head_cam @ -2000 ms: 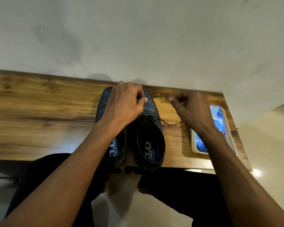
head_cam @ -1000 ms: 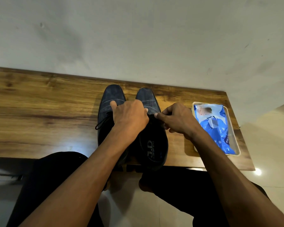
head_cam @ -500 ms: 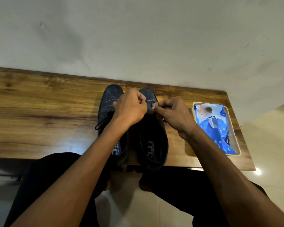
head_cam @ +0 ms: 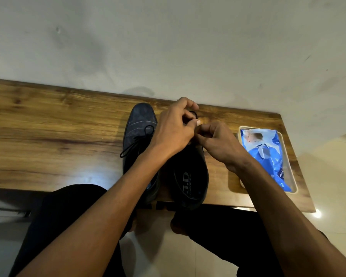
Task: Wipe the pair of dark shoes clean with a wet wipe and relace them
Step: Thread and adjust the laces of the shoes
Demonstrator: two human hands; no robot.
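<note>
Two dark blue shoes stand side by side on the wooden table [head_cam: 48,140], toes toward the wall. The left shoe [head_cam: 139,128] has a tied black lace with a bow and a loose end. The right shoe [head_cam: 190,176] shows its insole; its front is hidden by my hands. My left hand [head_cam: 174,130] is curled over the right shoe's toe part, pinching its black lace. My right hand [head_cam: 216,142] meets it fingertip to fingertip and pinches the same lace.
A blue wet wipe pack [head_cam: 266,154] lies in a shallow cream tray [head_cam: 293,186] at the table's right end. The wall rises directly behind the table. My knees in dark trousers are under the table's near edge.
Both hands have moved up from the right shoe's opening toward its toe, staying close together on the lace. Two seconds ago the right hand was out to the right, pulling the lace.
</note>
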